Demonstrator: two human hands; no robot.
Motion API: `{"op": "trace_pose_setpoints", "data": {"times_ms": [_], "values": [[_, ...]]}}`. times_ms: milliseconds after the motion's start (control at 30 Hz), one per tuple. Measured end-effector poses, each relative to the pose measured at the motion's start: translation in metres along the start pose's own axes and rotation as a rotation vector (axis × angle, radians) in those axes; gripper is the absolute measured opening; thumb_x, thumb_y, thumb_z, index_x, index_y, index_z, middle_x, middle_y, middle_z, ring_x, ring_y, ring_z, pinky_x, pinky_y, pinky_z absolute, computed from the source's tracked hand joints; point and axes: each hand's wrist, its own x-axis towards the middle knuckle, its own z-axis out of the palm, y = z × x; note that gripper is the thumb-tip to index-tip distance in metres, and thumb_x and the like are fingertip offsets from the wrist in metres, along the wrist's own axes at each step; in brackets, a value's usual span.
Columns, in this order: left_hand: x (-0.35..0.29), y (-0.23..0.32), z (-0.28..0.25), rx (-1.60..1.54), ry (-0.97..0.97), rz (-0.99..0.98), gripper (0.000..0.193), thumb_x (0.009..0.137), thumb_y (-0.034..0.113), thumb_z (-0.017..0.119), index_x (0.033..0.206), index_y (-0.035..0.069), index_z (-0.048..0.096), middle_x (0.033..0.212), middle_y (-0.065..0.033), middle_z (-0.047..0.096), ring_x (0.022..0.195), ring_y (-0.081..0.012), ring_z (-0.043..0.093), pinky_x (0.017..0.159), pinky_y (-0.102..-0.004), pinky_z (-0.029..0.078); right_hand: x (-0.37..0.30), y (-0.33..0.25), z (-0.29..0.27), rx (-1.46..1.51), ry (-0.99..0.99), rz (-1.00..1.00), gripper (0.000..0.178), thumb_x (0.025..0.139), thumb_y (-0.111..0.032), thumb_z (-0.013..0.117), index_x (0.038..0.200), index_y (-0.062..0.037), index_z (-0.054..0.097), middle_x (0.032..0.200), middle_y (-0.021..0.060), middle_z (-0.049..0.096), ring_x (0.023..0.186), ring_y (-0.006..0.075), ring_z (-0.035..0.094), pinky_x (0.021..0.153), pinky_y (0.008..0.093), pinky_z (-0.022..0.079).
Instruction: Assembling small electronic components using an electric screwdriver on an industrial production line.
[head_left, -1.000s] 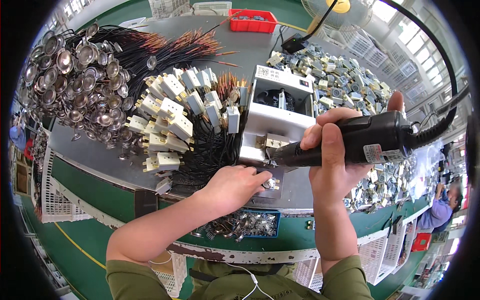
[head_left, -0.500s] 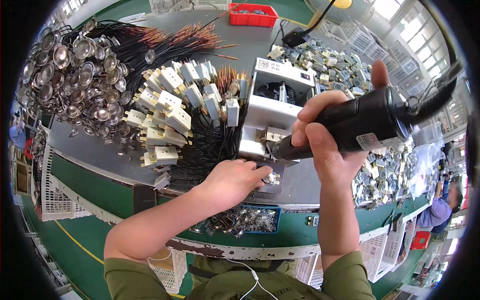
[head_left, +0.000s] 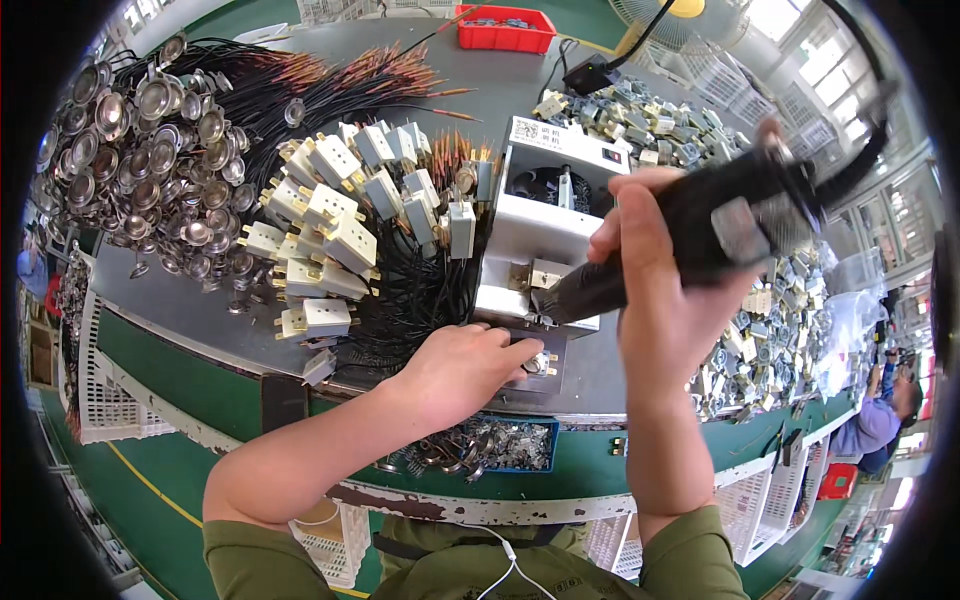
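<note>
My right hand (head_left: 665, 270) is wrapped round a black electric screwdriver (head_left: 700, 225), tilted with its narrow end down to the left. That end is at the front of a silver box-shaped screw feeder (head_left: 545, 228), by a small metal block (head_left: 548, 273). My left hand (head_left: 465, 362) lies just before the feeder, fingers bent and closed on a small metal part with brass tabs (head_left: 541, 364). This part rests on a flat metal plate at the table's front edge; the fingers hide some of it. Left of the feeder are piled white-and-grey switch blocks with brass terminals (head_left: 335, 215) and black wires.
Round metal sensor caps on black wires (head_left: 155, 150) heap up at the left. Loose small switch parts (head_left: 760, 340) spread over the right. A blue tray (head_left: 520, 445) of small metal pieces sits below my left hand. A red bin (head_left: 505, 30) stands behind. Another person (head_left: 880, 415) sits far right.
My right hand and the screwdriver have shifted and turned slightly, with the hand blurred by motion; the narrow end stays at the feeder. My left hand keeps its place.
</note>
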Motion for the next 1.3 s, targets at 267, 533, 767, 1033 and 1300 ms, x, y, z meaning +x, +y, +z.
{"op": "trace_pose_setpoints", "data": {"times_ms": [267, 533, 767, 1033, 1300], "values": [[-0.001, -0.005, 0.008, -0.036, 0.077, 0.08, 0.034, 0.091, 0.027, 0.067, 0.121, 0.012, 0.063, 0.084, -0.0076, 0.066, 0.084, -0.0299, 0.068, 0.069, -0.0416, 0.055, 0.011, 0.005, -0.021, 0.353, -0.461, 0.06, 0.11, 0.086, -0.007, 0.077, 0.16, -0.0151, -0.004, 0.103, 0.0207, 0.066, 0.081, 0.0265, 0.07, 0.072, 0.0339, 0.06], [-0.003, -0.003, 0.005, -0.008, 0.043, 0.046, 0.038, 0.093, 0.03, 0.065, 0.127, 0.014, 0.064, 0.088, -0.0077, 0.065, 0.087, -0.0282, 0.066, 0.072, -0.0403, 0.055, -0.011, -0.002, -0.004, -0.166, -0.094, -0.131, 0.097, 0.094, 0.008, 0.058, 0.158, -0.0184, -0.009, 0.117, 0.0234, 0.064, 0.083, 0.0192, 0.07, 0.068, 0.0306, 0.059], [-0.004, -0.002, 0.002, 0.01, 0.054, 0.056, 0.038, 0.094, 0.032, 0.065, 0.128, 0.014, 0.064, 0.086, -0.008, 0.064, 0.086, -0.0285, 0.066, 0.071, -0.0403, 0.055, -0.021, -0.013, -0.01, -0.007, -0.048, 0.063, 0.097, 0.095, 0.007, 0.059, 0.16, -0.0194, -0.008, 0.098, 0.0167, 0.065, 0.065, 0.0139, 0.061, 0.061, 0.0274, 0.053], [-0.005, -0.002, 0.007, -0.014, 0.074, 0.052, 0.035, 0.094, 0.029, 0.065, 0.124, 0.012, 0.064, 0.087, -0.0081, 0.066, 0.085, -0.0288, 0.067, 0.071, -0.0407, 0.055, -0.023, -0.026, -0.017, 0.191, 0.021, 0.015, 0.065, 0.091, 0.008, 0.064, 0.146, -0.003, 0.03, 0.095, 0.0151, 0.066, 0.066, 0.0147, 0.064, 0.058, 0.0268, 0.055], [-0.001, -0.003, 0.004, -0.03, 0.069, 0.062, 0.034, 0.093, 0.028, 0.067, 0.124, 0.014, 0.065, 0.087, -0.0078, 0.065, 0.083, -0.0286, 0.067, 0.073, -0.0391, 0.055, -0.038, -0.021, -0.037, 0.119, -0.033, 0.034, 0.046, 0.092, 0.006, 0.064, 0.132, 0.0007, 0.041, 0.099, 0.0163, 0.064, 0.067, 0.0147, 0.063, 0.061, 0.027, 0.055]]}}
